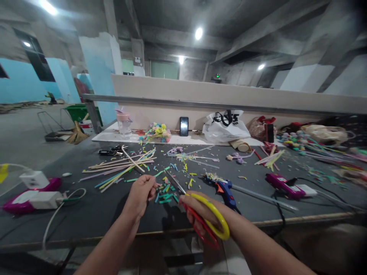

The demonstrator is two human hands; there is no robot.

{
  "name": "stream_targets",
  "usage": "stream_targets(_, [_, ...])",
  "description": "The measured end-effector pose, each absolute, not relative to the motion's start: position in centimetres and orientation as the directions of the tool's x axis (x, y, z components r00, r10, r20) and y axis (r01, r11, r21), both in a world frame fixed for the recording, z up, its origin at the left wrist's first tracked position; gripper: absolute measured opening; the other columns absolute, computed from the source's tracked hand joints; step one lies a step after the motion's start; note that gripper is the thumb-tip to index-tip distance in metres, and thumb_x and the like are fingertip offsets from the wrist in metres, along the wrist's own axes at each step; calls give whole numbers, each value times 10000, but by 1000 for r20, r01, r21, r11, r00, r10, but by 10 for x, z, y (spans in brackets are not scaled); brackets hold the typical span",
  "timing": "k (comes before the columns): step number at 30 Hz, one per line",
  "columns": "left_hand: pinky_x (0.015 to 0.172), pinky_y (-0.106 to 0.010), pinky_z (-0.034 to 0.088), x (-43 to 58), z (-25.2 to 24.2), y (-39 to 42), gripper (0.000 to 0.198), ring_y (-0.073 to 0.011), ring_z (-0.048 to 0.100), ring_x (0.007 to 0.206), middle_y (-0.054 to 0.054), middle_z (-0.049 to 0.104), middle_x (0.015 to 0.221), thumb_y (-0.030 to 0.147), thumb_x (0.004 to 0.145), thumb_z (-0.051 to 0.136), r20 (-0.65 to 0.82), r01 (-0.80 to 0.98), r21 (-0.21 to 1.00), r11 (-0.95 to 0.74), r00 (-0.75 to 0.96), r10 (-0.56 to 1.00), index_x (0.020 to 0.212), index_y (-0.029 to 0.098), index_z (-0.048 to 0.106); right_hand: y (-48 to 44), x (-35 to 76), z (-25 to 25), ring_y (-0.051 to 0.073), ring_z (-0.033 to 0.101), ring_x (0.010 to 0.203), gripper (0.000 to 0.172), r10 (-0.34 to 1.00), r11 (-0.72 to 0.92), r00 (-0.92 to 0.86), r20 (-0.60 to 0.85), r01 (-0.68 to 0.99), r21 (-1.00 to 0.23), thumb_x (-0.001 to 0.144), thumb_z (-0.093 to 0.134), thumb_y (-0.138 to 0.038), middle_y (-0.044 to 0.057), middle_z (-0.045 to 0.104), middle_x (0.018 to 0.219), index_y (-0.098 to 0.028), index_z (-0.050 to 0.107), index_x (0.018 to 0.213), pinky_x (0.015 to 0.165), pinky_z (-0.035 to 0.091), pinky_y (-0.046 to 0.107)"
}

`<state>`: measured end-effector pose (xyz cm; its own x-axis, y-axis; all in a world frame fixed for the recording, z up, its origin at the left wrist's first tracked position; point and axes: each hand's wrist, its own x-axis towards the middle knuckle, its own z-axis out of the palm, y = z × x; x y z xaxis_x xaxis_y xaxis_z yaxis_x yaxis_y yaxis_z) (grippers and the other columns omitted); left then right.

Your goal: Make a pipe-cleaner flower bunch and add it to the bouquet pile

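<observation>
My left hand is closed in a pinch on a short pale green pipe cleaner, whose free end sticks out to the right. In my right hand is a pair of scissors with one yellow and one red handle loop. Their blades point up and left, close to the tip of the pipe cleaner; I cannot tell how far apart they are. Below and between the hands lies a scatter of short cut green and blue pieces. Longer pipe cleaners lie in a loose bunch to the left.
A blue glue gun and a clear stick lie right of my hands. Purple power strips with cables sit at both sides. Along the back stand a bottle, a phone and a white plastic bag.
</observation>
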<state>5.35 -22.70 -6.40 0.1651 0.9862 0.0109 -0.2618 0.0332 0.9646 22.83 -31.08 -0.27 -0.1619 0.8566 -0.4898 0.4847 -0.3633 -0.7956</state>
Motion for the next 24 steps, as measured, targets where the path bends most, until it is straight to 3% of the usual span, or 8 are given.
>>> stream_targets(5, [336, -140, 221, 35, -52, -227, 235, -40, 312, 342, 78, 398, 406, 350, 694, 571, 9, -252, 967, 32, 160, 987, 612, 160, 462, -312, 259, -3, 129, 571, 456, 405, 776, -475, -410, -480, 121, -872, 833, 270, -509, 21, 600, 663, -220, 384, 1093, 453, 431, 238])
stream_targets(8, [350, -149, 249, 21, -45, -225, 216, -53, 338, 348, 70, 416, 398, 347, 700, 555, 47, -119, 992, -31, 133, 990, 616, 165, 473, -314, 268, -3, 117, 556, 436, 453, 762, -502, -419, -493, 97, -859, 831, 245, -539, 22, 601, 667, -221, 370, 1128, 446, 415, 225])
stream_targets(12, [370, -174, 280, 5, -45, -216, 126, -87, 385, 347, 64, 436, 383, 300, 673, 540, 114, 212, 971, -106, -22, 993, 628, 186, 510, -311, 263, 5, 110, 524, 411, 476, 826, -443, -348, -444, 87, -892, 825, 227, -564, 12, 588, 647, -219, 379, 1115, 412, 405, 221])
stream_targets(15, [427, -205, 327, -6, -52, -210, 39, -120, 457, 400, 51, 480, 427, 241, 626, 547, 211, 434, 889, -144, -110, 971, 623, 202, 541, -305, 255, 20, 97, 481, 360, 481, 891, -324, -236, -387, 265, -908, 804, 286, -582, 0, 563, 584, -185, 469, 1005, 356, 359, 197])
stream_targets(19, [638, -277, 426, -20, -71, -214, 84, -186, 569, 676, -10, 594, 679, 217, 654, 496, 390, 642, 713, -284, -26, 921, 693, 213, 569, -283, 244, 49, 80, 375, 284, 451, 929, -157, -149, -339, 670, -725, 803, 313, -561, -47, 447, 427, -162, 523, 792, 320, 304, 201])
stream_targets(21, [739, -321, 434, -24, -83, -219, 159, -223, 548, 882, -64, 584, 899, 222, 688, 464, 486, 708, 614, -350, 10, 874, 798, 204, 578, -264, 240, 62, 96, 463, 388, 390, 965, 27, -172, -199, 818, -575, 809, 359, -507, -14, 535, 536, -161, 539, 827, 400, 368, 216])
stream_targets(23, [762, -341, 440, -26, -92, -224, 196, -242, 510, 976, -101, 524, 1029, 235, 721, 445, 533, 754, 554, -353, 4, 846, 858, 192, 578, -238, 238, 68, 150, 578, 685, 354, 967, 209, -249, -53, 896, -391, 784, 449, -454, 52, 624, 821, -156, 561, 939, 602, 436, 241])
stream_targets(24, [771, -348, 442, -26, -95, -226, 202, -246, 501, 996, -113, 503, 1058, 237, 733, 440, 548, 765, 538, -354, 2, 837, 871, 186, 579, -224, 236, 68, 185, 577, 819, 402, 967, 222, -250, -40, 913, -343, 746, 514, -438, 79, 615, 959, -151, 545, 1027, 692, 435, 262])
